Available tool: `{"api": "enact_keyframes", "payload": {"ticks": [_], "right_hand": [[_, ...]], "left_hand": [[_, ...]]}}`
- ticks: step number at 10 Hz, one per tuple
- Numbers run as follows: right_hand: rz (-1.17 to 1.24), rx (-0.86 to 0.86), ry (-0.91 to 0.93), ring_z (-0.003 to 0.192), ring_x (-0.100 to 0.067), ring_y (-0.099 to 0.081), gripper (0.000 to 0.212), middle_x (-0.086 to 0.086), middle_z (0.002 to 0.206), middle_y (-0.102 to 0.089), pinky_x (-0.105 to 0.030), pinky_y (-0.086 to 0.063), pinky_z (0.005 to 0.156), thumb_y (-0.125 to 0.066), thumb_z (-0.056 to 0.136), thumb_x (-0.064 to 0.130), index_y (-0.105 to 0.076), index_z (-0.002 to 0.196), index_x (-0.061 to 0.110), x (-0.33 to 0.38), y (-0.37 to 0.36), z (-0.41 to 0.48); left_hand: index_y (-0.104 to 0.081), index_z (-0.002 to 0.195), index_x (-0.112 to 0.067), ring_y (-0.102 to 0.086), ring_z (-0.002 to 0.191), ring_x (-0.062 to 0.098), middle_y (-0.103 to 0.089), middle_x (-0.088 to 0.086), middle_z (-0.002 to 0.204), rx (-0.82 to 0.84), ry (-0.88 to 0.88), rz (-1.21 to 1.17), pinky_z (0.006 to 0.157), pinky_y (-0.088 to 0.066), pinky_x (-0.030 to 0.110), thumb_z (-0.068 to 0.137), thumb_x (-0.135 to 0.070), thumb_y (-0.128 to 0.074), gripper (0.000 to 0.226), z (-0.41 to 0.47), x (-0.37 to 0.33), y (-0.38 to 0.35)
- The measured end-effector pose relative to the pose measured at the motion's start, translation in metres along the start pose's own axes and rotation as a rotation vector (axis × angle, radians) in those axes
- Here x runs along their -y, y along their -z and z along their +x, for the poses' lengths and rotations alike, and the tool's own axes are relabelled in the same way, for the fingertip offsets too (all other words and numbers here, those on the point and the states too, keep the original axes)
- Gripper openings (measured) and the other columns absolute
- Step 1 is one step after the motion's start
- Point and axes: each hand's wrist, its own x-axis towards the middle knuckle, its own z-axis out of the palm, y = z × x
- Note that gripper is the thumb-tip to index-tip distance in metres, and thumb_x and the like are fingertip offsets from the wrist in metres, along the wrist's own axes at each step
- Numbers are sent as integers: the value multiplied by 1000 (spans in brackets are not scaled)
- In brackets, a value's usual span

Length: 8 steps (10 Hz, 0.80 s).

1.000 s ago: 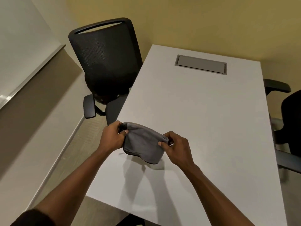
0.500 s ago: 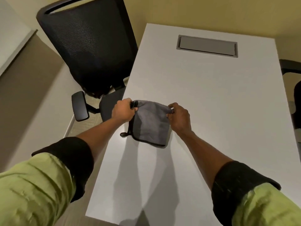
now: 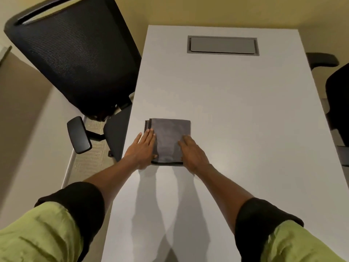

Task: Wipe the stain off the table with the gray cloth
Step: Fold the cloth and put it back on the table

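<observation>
Near the left edge of the surface, the gray cloth is laid flat and folded; it is pinned at either side by the left hand and right hand, fingers held straight and close together, probably to square it into a wiping pad; no stain can be made out.

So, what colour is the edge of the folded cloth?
Black trim on the gray cloth, clearest along its near edge in the head view.
</observation>
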Motion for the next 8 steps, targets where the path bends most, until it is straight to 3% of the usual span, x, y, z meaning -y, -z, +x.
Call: {"api": "enact_keyframes", "payload": {"ticks": [1, 2, 4, 8], "right_hand": [[-17, 41, 9, 163, -38, -17, 57, -18, 175, -18, -49, -26, 130, -50, 105, 4, -36, 161, 4, -2, -3, 1], [22, 19, 80, 155, -36, -33, 59, -18, 164, -37, -43, -40, 121, -58, 96, 0, -45, 153, 4, 0, 9, -10], [11, -160, -13, 134, -30, -51, 58, -7, 149, -53, -45, -58, 94, -59, 94, 5, -50, 150, 16, -15, 19, -62], [50, -433, -61, 113, -28, -64, 53, -1, 129, -65, -40, -59, 79, -73, 89, 14, -59, 140, 17, -51, 45, -203]], "left_hand": [[24, 172, -8, 23, 173, 30, 30, 14, 183, 21, 3, 22, 140, 10, 47, 118, -55, -34, 93, -2, 2, -6], [19, 174, -6, 20, 173, 31, 26, 15, 184, 37, 9, 24, 138, 12, 43, 117, -54, -41, 95, -4, -1, 6], [8, 176, -3, 17, 174, 33, 17, 18, 186, -55, 6, 69, 131, 19, 40, 115, -51, -47, 95, -17, -21, 17], [-16, 175, -1, 7, 176, 35, 3, 20, 188, -189, -128, -81, 140, 4, 43, 111, -49, -60, 91, -109, -128, 28]]}}
